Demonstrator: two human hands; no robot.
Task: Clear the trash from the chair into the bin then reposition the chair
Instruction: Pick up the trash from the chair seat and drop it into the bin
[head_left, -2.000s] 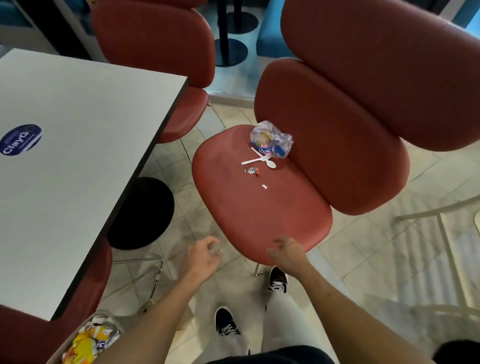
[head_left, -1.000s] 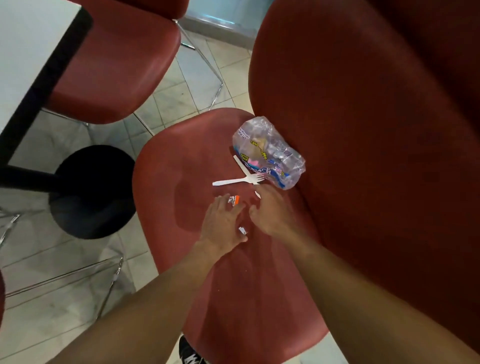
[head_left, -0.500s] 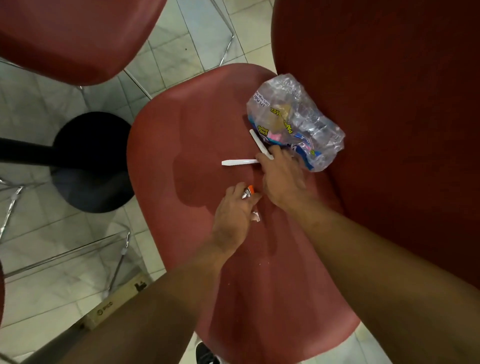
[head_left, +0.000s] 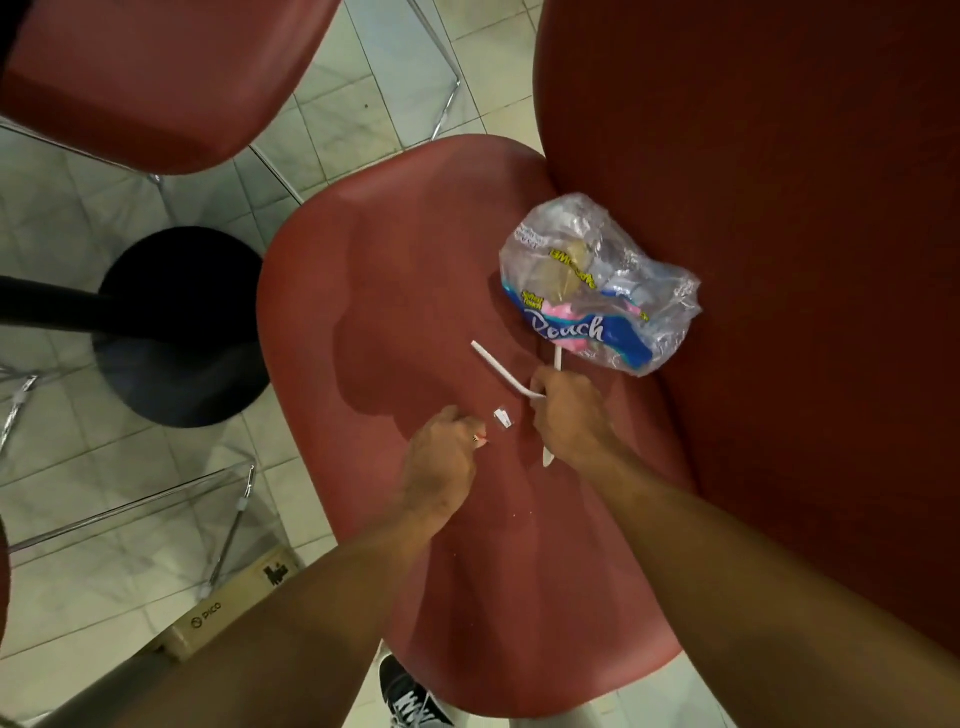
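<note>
The red chair seat (head_left: 395, 291) fills the middle of the view, its backrest (head_left: 779, 208) rising at the right. A crumpled clear plastic bag (head_left: 597, 286) with blue and pink print lies against the backrest. My right hand (head_left: 571, 415) is closed on white plastic cutlery (head_left: 496, 366), whose handles stick out to the upper left and below the fist. My left hand (head_left: 441, 462) is pinched on a small orange-tipped wrapper scrap (head_left: 480, 439). A tiny white paper scrap (head_left: 503, 417) lies on the seat between my hands.
A second red chair (head_left: 156, 78) stands at the upper left. The black table base (head_left: 182, 332) sits on the tiled floor to the left, with chrome chair legs (head_left: 228, 525) near it. A cardboard box (head_left: 228, 597) lies on the floor below. My shoe (head_left: 410, 701) shows at the bottom.
My right hand has closed on the white cutlery and lifted it off the seat toward me. My left hand has picked up the orange-tipped scrap. The camera has come closer.
</note>
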